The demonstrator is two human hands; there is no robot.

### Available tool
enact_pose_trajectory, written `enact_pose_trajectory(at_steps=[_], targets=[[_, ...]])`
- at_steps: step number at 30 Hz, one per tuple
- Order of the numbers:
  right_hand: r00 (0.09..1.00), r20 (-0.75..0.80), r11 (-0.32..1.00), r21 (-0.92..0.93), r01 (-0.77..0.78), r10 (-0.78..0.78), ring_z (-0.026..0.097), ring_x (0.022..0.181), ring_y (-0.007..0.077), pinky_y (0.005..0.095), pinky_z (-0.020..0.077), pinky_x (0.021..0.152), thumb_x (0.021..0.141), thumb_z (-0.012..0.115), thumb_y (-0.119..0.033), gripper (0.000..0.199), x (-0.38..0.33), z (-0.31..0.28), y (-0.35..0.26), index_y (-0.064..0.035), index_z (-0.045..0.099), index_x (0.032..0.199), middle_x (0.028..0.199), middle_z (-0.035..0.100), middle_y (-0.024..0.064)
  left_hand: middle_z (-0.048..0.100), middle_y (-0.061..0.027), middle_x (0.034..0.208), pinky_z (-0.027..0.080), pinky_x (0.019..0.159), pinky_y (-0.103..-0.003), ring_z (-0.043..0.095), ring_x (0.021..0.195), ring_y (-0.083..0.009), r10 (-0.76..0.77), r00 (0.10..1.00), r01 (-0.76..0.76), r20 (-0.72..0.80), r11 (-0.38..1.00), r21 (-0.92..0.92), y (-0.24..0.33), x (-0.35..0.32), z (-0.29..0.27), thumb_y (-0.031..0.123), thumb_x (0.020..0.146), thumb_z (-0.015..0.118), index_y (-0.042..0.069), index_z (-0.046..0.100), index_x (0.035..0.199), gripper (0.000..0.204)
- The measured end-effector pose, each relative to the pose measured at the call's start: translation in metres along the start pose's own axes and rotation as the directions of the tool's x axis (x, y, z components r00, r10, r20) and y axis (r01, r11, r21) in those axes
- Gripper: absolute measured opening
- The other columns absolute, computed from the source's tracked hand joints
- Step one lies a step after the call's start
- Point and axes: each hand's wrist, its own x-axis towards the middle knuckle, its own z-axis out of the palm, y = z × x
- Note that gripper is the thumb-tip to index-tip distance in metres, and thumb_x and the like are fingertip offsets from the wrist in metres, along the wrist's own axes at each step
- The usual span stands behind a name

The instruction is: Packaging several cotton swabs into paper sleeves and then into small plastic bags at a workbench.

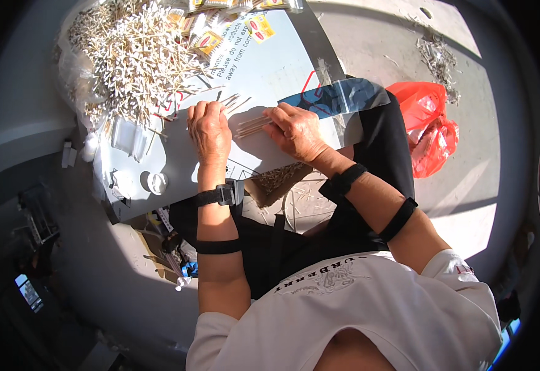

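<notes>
A large heap of loose cotton swabs (137, 59) covers the far left of the grey printed board (270, 71). My left hand (210, 133) is on the board just right of the heap, its fingers curled down. A few cotton swabs (236, 104) stick out at its fingertips; the grip beneath is hidden. To the right, my right hand (298, 131) pinches a small bundle of cotton swabs (253, 127) between thumb and fingers. The bundle's free ends point left, toward my left hand, low over the board.
Filled packs of swabs (208, 42) lie at the board's far edge. Clear plastic boxes (129, 139) and a white round roll (157, 183) are at the near left. A blue transparent sheet (344, 98) overhangs the right edge. A red plastic bag (427, 130) sits beyond my leg.
</notes>
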Motion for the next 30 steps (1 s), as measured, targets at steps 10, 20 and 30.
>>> enact_pose_trajectory(at_steps=[10,20,30], targets=[[1.0,-0.008,1.0,-0.013,0.009,-0.009,0.063,0.07,0.0264,0.0366,0.051,0.056,0.077,0.069,-0.014,0.023,-0.001,0.0,0.0,-0.0083,0.061,0.099,0.079,0.057,0.0063,0.06,-0.0102,0.081,0.044,0.077,-0.041,0.055,0.082,-0.0312,0.034,0.999,-0.033,-0.01,0.993,0.114,-0.015,0.025,-0.003,-0.003,0.074,0.061,0.006,0.062,0.083,0.013],[1.0,-0.008,1.0,0.016,-0.01,0.01,0.063,0.069,0.0271,0.0371,0.0505,0.055,0.077,0.069,-0.014,0.024,-0.001,0.0,0.001,-0.0072,0.06,0.098,0.078,0.056,0.0067,0.06,-0.0104,0.086,0.046,0.079,-0.042,0.056,0.087,-0.033,0.006,0.999,-0.013,-0.05,0.991,-0.132,0.007,0.002,-0.001,-0.01,0.072,0.057,0.005,0.063,0.086,0.021],[0.929,-0.099,0.756,0.615,-0.224,0.356,0.058,0.105,0.0256,0.0313,0.0479,0.088,0.085,0.055,0.005,0.031,0.01,-0.003,-0.004,0.0007,0.054,0.116,0.114,0.052,0.0138,0.046,-0.0164,0.135,0.032,0.107,-0.041,0.043,0.126,-0.0275,-0.449,0.882,0.198,-0.141,0.626,-0.755,0.014,-0.036,0.021,0.013,0.096,0.048,0.0,0.042,0.136,0.042]])
